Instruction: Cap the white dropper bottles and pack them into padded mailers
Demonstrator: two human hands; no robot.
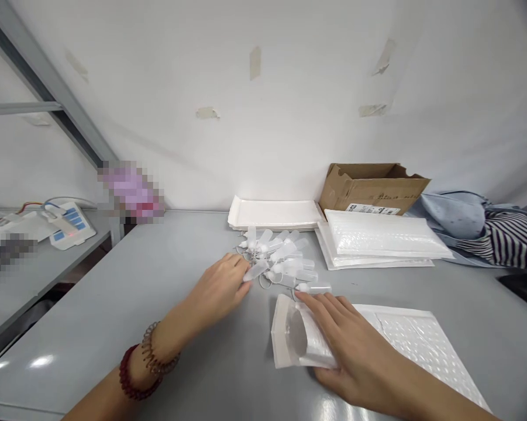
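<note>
My left hand (226, 279) is at the near left side of a loose pile of small translucent plastic bottles (285, 251) with white caps and ring-like loops. Its fingers are curled, and thumb and fingertips close on one small bottle (255, 271); part of the grip is hidden. Across a white bubble mailer (403, 327) lies my right hand (344, 342), thumb below and fingers over its top. The mailer's mouth gapes toward the left with its flap folded out. One bottle (316, 287) rests just beyond the right fingertips.
Behind the pile sits a stack of white mailers (276, 213) against the wall. Puffed white mailers (381, 234) lie at the right, before a cardboard box (375, 187). Striped and blue cloth (509, 234) is at the far right. A white-and-blue device (73, 225) stands on the left table.
</note>
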